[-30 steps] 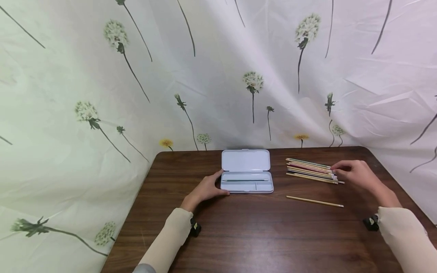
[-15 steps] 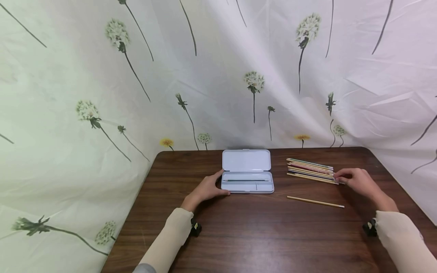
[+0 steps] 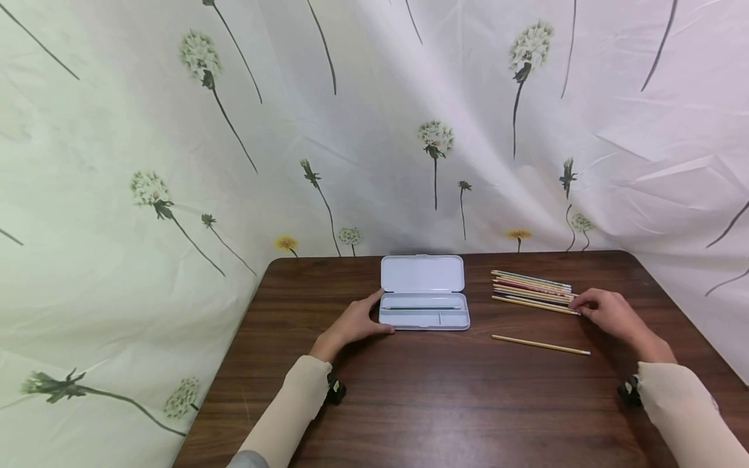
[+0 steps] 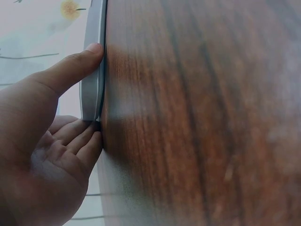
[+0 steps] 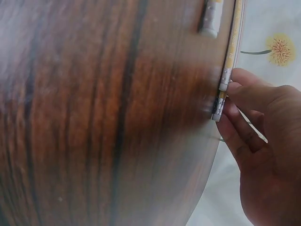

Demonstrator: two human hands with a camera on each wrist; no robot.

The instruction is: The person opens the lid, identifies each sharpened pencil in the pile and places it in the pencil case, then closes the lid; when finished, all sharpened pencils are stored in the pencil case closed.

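An open white pencil case (image 3: 422, 326) lies at the table's back middle, lid tilted back. One dark green pencil (image 3: 421, 308) rests in its long compartment. My left hand (image 3: 354, 323) grips the case's left end, thumb on the front edge and fingers around the side; the left wrist view shows the thumb (image 4: 77, 68) against the rim. To the right, several pencils (image 3: 529, 292) lie side by side, erasers rightward. My right hand (image 3: 611, 315) pinches a pencil's eraser end at that row. In the right wrist view, two eraser ends (image 5: 217, 110) show by the fingertips.
A single yellow pencil (image 3: 541, 345) lies apart, in front of the row. The dark wooden table (image 3: 445, 403) ends at the back against a white cloth (image 3: 374, 130) printed with dandelions.
My right hand moved slightly right and toward me, then back a little left along the eraser ends. A pencil end that stuck out at the row's front right no longer does. The left hand stayed put.
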